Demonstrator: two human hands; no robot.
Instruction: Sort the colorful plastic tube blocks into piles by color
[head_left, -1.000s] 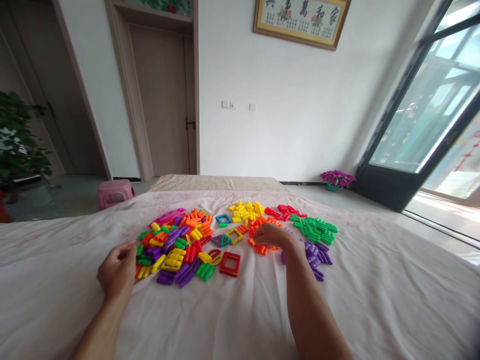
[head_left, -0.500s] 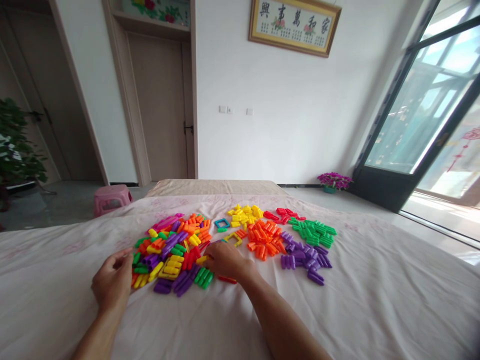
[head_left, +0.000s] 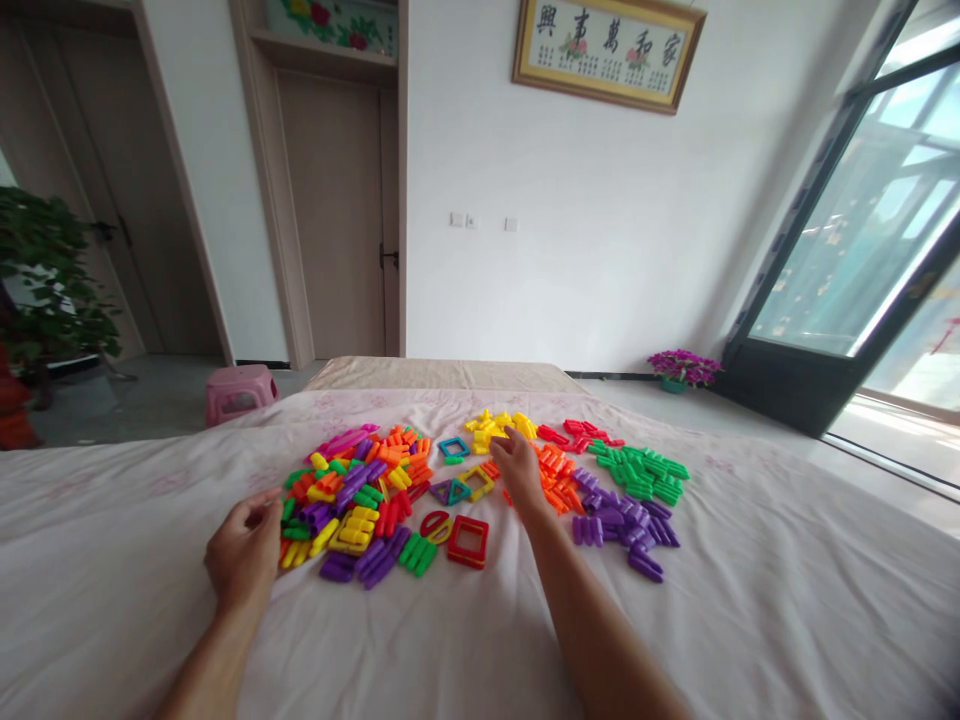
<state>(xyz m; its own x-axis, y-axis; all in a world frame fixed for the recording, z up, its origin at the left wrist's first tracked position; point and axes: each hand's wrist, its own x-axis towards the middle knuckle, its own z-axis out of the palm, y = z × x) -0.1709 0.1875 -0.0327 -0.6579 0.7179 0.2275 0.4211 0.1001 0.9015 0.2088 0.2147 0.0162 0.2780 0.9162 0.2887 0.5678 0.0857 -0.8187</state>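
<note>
My left hand [head_left: 244, 548] rests at the left edge of a mixed pile of coloured plastic pieces [head_left: 352, 500], its fingers curled; what they hold, if anything, is hidden. My right hand [head_left: 517, 468] is over the near side of the yellow pieces [head_left: 501, 428], fingers pinched together, with their contents too small to make out. Orange pieces [head_left: 559, 482] lie beside and partly behind it. Purple pieces [head_left: 626, 525], green pieces [head_left: 639, 470] and red pieces [head_left: 581, 435] form separate groups to the right.
Between the piles lie a red square frame [head_left: 468, 543], a yellow square frame [head_left: 477, 484], a blue square frame [head_left: 454, 448] and small triangles. A pale cloth [head_left: 480, 650] covers the table. A pink stool [head_left: 240, 394] stands beyond its left side.
My right hand has moved from the mixed pile, where it was at a yellow piece, up and right to the yellow group, uncovering the red square frame. My left hand stays by the pile.
</note>
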